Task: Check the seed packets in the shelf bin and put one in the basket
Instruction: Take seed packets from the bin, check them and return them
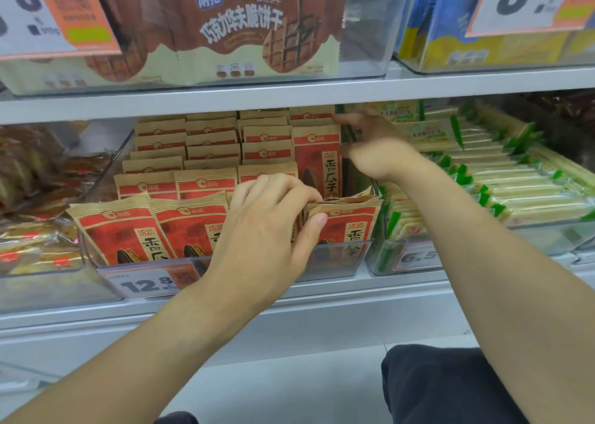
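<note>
A clear shelf bin holds several rows of brown-and-red seed packets. My left hand is at the front row, its thumb and fingers pinching the top edge of the front right packet. My right hand reaches deeper along the bin's right side, its fingers against an upright packet at the back right; how it holds the packet is hidden. No basket is in view.
A neighbouring bin on the right holds green-and-white snack bars. Brown snack bags lie on the left. The shelf above carries chocolate wafer packs. Price tags hang on the bin fronts. My dark trouser knee is below.
</note>
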The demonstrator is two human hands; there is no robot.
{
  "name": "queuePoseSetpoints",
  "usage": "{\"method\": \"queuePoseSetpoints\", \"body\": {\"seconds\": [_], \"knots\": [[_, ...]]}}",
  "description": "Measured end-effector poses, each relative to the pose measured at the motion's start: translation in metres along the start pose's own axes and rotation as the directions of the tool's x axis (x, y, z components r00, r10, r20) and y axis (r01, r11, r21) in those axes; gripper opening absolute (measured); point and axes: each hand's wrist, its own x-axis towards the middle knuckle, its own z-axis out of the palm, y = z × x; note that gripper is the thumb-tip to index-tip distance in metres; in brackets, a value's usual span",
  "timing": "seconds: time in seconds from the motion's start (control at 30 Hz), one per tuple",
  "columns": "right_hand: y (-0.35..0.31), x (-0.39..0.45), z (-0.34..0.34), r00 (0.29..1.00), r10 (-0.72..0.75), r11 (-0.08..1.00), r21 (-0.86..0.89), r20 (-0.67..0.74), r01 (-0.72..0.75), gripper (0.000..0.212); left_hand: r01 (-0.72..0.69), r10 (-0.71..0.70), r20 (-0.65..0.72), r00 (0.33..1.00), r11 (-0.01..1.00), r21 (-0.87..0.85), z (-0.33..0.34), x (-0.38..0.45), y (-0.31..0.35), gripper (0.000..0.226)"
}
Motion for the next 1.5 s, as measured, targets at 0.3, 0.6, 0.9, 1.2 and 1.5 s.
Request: {"method": "queuePoseSetpoints", "body": {"seconds": [0.3,0.6,0.9,1.2,1.5], "knots": [[0.006,-0.003,0.002,0.983,-0.004,1.000,0.008,-0.183,0.005,0.018,-0.016,0.017,-0.018,1.000,1.000,0.011,0.004,-0.001,-0.003,0.028],[0.014,-0.056,-0.015,0.940,-0.220,0.925,0.251,-0.260,0.286,0.027,0.048,-0.063,-0.071,0.995,0.980,-0.192,-0.001,-0.002,0.001,0.043],[-0.041,-0.135,-0.028,0.681,-0.560,0.566,0.382,-0.472,0.731,0.028,0.001,-0.204,-0.271,0.941,0.801,-0.599,-0.027,-0.008,0.020,0.046],[-0.065,-0.158,-0.013,0.586,-0.480,0.471,0.373,-0.653,0.800,0.024,-0.186,-0.161,-0.448,0.880,0.750,-0.635,-0.055,-0.014,0.022,0.015],[-0.073,-0.159,-0.002,0.670,-0.443,0.546,0.414,-0.595,0.729,0.011,-0.274,-0.172,-0.573,0.801,0.747,-0.606,-0.062,-0.017,0.027,0.017]]}}
